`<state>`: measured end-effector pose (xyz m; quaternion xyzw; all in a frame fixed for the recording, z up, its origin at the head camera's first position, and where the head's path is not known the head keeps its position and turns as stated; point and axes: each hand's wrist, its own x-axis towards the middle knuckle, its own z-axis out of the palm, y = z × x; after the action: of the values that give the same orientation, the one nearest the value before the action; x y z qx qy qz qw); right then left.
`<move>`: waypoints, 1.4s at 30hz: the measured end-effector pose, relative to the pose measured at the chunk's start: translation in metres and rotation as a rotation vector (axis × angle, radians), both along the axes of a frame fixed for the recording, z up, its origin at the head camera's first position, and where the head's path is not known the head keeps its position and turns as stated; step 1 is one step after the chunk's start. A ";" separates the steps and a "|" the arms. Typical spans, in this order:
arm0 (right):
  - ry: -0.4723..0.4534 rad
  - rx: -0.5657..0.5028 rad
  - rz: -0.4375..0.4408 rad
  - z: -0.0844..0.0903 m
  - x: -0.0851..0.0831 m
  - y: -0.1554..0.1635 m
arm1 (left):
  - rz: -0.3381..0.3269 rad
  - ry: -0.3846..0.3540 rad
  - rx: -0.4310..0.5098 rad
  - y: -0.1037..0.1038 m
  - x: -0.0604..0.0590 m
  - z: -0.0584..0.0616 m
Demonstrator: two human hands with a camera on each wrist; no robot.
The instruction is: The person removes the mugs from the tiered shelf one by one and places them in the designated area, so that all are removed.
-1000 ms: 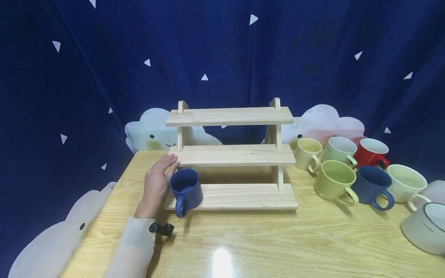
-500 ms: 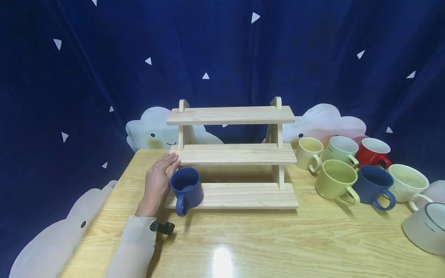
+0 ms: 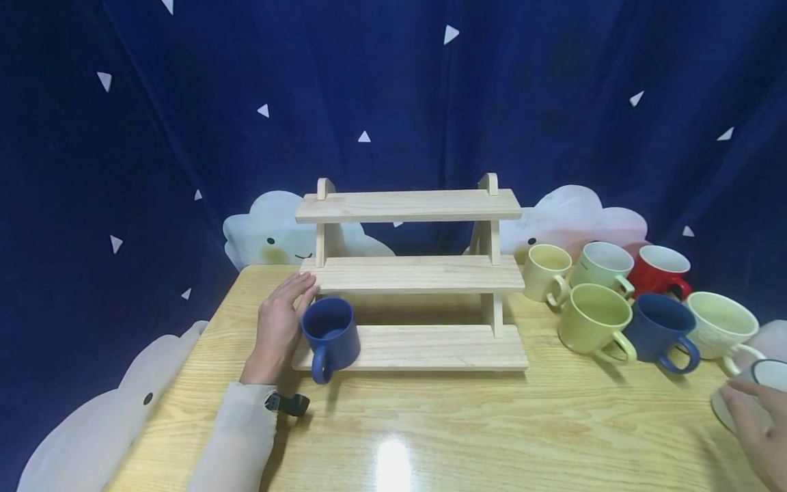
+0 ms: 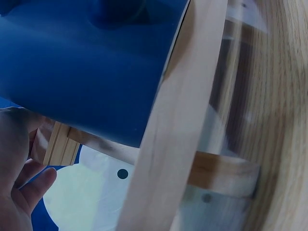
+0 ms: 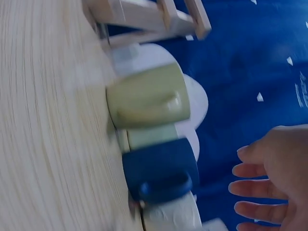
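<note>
At the left end of a tiered wooden shelf rack point(image 3: 430, 273), my left hand point(image 3: 277, 328) rests its extended fingers on the middle board's end. A dark blue mug point(image 3: 337, 342) stands upright beside my thumb on the lowest board, handle toward me; in the left wrist view this blue mug point(image 4: 82, 77) fills the upper left. My right hand point(image 3: 759, 424) comes in at the lower right, overlapping a white mug point(image 3: 772, 373) with a dark rim. The right wrist view shows my right hand point(image 5: 279, 183) with fingers spread and nothing between them.
On the table's right side stand several mugs: a cream mug point(image 3: 541, 273), a pale mint mug point(image 3: 593, 266), a red mug point(image 3: 652, 273), a yellow-green mug point(image 3: 584, 328), another blue mug point(image 3: 652, 335) and a pale yellow-green mug point(image 3: 716, 331). A dark blue curtain point(image 3: 393, 89) hangs behind.
My right hand has come into the head view at the lower right, over the white mug. The left hand, the rack and the blue mug have stayed in place.
</note>
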<state>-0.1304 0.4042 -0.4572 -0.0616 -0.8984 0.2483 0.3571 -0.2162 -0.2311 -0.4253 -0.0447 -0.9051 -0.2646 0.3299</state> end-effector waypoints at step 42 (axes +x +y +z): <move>0.026 0.416 0.618 0.028 -0.036 -0.195 | -0.004 0.045 0.007 0.000 0.000 -0.002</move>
<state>-0.1661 0.2096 -0.4295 0.2897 -0.9011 0.1572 0.2817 -0.2167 -0.2315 -0.4277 -0.0513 -0.8963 -0.2673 0.3500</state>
